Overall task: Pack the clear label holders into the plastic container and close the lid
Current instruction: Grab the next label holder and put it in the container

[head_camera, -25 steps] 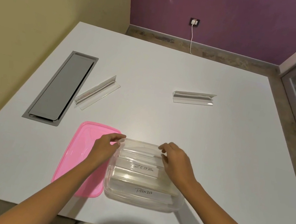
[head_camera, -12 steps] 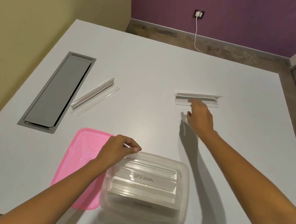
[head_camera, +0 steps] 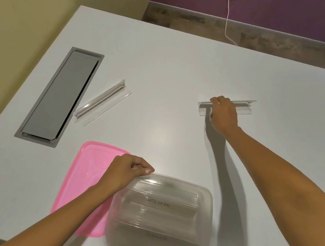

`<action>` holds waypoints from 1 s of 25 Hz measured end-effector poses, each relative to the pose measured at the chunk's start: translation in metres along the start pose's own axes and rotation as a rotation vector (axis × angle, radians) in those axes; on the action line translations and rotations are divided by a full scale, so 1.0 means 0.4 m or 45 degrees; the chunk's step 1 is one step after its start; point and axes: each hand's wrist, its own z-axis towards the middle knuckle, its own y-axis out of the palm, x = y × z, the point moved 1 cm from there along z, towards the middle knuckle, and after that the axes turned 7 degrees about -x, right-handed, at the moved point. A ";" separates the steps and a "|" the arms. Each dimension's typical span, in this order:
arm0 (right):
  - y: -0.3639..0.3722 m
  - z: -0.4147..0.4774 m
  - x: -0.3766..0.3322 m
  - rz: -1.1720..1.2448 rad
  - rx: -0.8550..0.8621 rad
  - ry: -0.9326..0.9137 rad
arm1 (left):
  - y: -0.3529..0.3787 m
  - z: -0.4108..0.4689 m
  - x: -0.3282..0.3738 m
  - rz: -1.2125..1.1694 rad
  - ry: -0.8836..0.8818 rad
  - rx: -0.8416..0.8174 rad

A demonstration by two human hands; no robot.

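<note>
A clear plastic container stands at the table's near edge with label holders lying inside, one marked "ZEBRA". My left hand pinches the container's far left rim. Its pink lid lies flat on the table, touching the container's left side. Farther away on the right, my right hand closes over the middle of a clear label holder that rests on the table. Another clear label holder lies diagonally at the left, untouched.
A grey cable hatch is set into the white table at the left, close to the diagonal holder. A yellow wall borders the table's left side. A white charger cable runs down the purple far wall.
My right hand left the container, reached forward and to the right, and now closes on the far right label holder. My left hand stayed on the container's rim.
</note>
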 end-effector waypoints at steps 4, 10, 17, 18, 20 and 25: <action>-0.002 -0.031 -0.014 -0.166 -0.008 -0.113 | -0.001 0.001 -0.001 -0.023 0.011 -0.001; -0.037 -0.104 -0.041 -0.115 0.166 -0.217 | -0.008 -0.007 0.011 0.001 0.002 -0.016; -0.162 -0.249 -0.136 0.182 0.770 -0.459 | -0.010 -0.026 0.122 -0.249 0.139 0.128; -0.175 -0.271 -0.157 0.212 0.847 -0.486 | -0.008 -0.030 0.145 -0.337 0.154 0.139; -0.194 -0.316 -0.197 0.272 0.982 -0.550 | -0.002 -0.042 0.184 -0.484 0.179 0.136; -0.199 -0.425 -0.298 0.276 1.152 -0.698 | 0.011 -0.095 0.228 -0.746 0.232 0.111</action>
